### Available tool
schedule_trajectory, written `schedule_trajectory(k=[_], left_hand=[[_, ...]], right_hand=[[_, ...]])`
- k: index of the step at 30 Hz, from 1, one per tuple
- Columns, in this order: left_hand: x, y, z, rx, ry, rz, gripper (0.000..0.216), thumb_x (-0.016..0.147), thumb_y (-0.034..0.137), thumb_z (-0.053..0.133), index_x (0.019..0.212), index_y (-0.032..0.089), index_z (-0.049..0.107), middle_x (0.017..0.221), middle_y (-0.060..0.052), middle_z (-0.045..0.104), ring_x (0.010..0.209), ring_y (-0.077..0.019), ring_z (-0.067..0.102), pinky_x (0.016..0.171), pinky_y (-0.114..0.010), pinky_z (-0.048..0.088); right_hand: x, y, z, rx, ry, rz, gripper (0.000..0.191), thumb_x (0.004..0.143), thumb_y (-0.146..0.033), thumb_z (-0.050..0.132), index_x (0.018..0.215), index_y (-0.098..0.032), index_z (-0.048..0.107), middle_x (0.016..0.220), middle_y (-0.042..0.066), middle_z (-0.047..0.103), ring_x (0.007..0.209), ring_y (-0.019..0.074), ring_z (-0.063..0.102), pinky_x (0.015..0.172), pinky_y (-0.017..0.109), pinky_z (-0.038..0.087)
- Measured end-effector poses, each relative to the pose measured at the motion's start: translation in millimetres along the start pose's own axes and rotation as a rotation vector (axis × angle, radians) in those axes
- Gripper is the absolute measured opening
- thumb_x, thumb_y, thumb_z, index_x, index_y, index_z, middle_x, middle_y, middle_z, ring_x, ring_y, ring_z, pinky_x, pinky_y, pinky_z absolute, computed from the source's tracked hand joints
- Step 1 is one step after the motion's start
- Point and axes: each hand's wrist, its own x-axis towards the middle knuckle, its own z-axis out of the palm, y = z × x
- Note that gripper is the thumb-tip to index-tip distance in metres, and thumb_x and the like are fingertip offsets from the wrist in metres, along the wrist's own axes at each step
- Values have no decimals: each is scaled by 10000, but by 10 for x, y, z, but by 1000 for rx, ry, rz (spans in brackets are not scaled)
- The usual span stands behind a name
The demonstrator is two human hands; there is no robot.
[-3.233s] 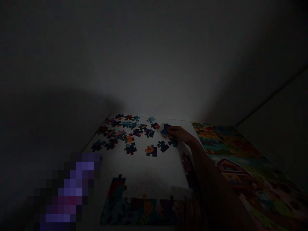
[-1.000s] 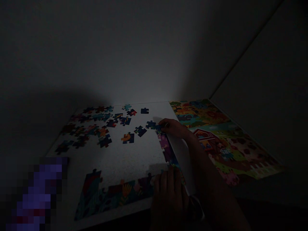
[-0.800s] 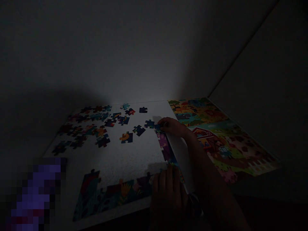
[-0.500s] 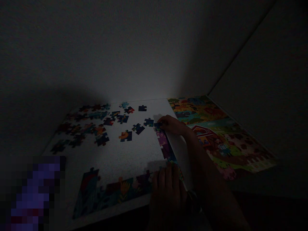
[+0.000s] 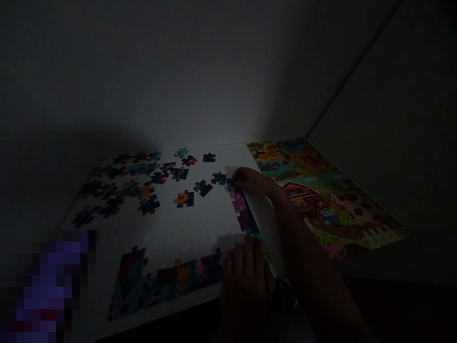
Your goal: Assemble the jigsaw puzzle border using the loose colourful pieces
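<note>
Resting flat on joined puzzle strip [image 5: 171, 282] at board's [image 5: 185, 228] near edge: left hand [image 5: 248, 281], fingers spread. Farther along right edge, right hand [image 5: 255, 181] pinches dark puzzle piece [image 5: 232, 184] atop purple column [image 5: 243, 214]. Loose pieces [image 5: 143, 178] near far-left corner.

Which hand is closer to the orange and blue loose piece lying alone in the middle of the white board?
The right hand. It is beside the orange and blue piece, to its right, at the top of the purple strip. The left hand rests farther away, on the bottom border.
</note>
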Motion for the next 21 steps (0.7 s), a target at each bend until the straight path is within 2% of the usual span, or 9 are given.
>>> schedule_trajectory(k=[3,7,11,16,21], left_hand=[[-7,-6,7,-1,4,7,360,883,203,474,1191,116,639,1195,-95,680,1012,-260,587,882,-444,422],[-19,-17,20,5,0,13,368,883,208,478,1202,109,633,1205,-100,674,1017,-266,587,874,-451,426],[-20,-16,20,5,4,16,379,872,209,490,1211,114,629,1203,-102,674,1009,-264,588,865,-450,438],[-19,-14,18,14,-16,12,380,870,210,508,1217,118,630,1216,-103,671,1019,-260,586,876,-444,452],[-32,-16,33,14,-6,7,374,876,235,524,1215,121,633,1211,-96,674,1015,-259,591,887,-438,437]], right_hand=[[15,17,-9,143,-5,7,209,726,-144,621,928,-168,571,814,4,583,757,150,556,722,286,464],[-6,15,-51,274,27,-17,190,711,-177,640,889,-175,573,861,14,591,756,140,566,716,279,468],[-42,-1,-85,390,3,10,252,734,-198,644,982,-167,615,954,44,619,725,125,579,671,265,474],[-35,-4,-74,354,-31,52,229,743,-209,628,965,-159,658,871,47,660,711,138,586,680,280,483],[-9,-24,-33,243,-12,2,188,747,-171,615,926,-160,672,844,37,677,730,145,601,729,299,501]])
